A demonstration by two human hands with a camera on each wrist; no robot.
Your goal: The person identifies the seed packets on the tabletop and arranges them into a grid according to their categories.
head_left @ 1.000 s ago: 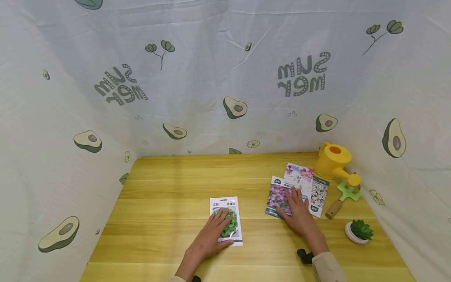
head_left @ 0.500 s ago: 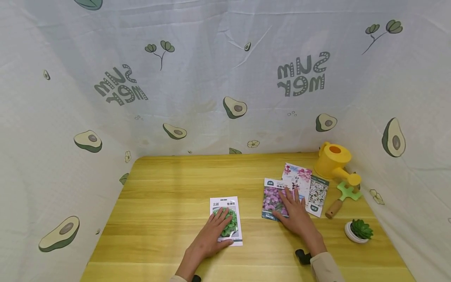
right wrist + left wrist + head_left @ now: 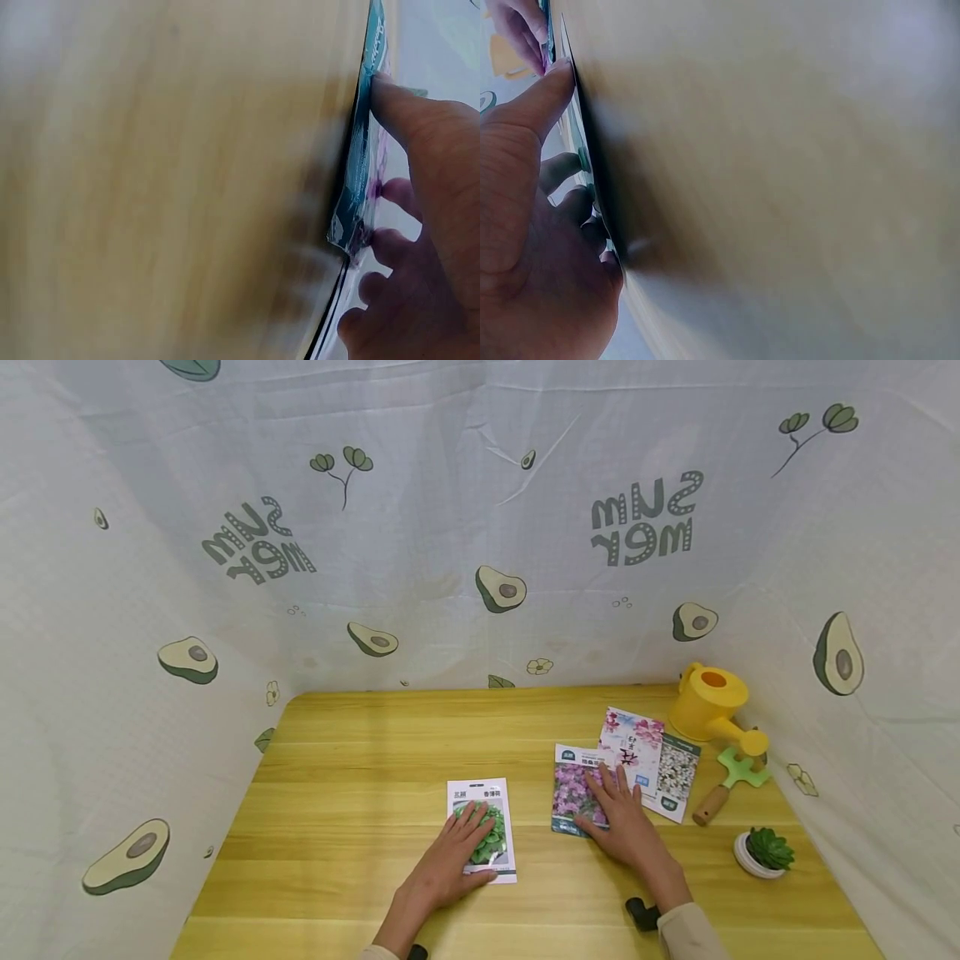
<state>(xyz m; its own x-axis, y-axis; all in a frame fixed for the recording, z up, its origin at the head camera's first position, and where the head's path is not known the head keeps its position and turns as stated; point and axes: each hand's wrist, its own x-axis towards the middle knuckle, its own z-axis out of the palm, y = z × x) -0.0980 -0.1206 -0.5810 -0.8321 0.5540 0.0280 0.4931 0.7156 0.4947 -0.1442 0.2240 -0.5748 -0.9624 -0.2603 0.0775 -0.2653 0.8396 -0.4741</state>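
Observation:
My left hand [image 3: 450, 860] rests with extended fingers on a white seed packet [image 3: 497, 789] that shows green leaves; the packet lies flat on the wooden table. In the left wrist view the thumb and fingertips press on the packet's face. Farther right, my right hand [image 3: 628, 827] lies spread on a purple-flower seed packet [image 3: 572, 789], fingertips down on it. Its teal bottom strip [image 3: 358, 150] shows in the right wrist view under the thumb. A pink-blossom seed packet [image 3: 630, 739] sits partly beneath the purple one, and a white-flower seed packet [image 3: 678, 768] is tucked behind that.
A yellow watering can [image 3: 708, 702] stands at the back right corner of the table [image 3: 337, 793]. Near it lies a green hand fork [image 3: 738, 768] with a wooden handle. A small succulent in a white pot [image 3: 759, 858] stands closer. Printed cloth [image 3: 420, 527] hangs around the table.
My right hand has slid left and slightly toward me, drawing the purple-flower packet along. The pink-blossom packet has shifted slightly left, uncovering more of the white-flower one. My left hand has stayed still.

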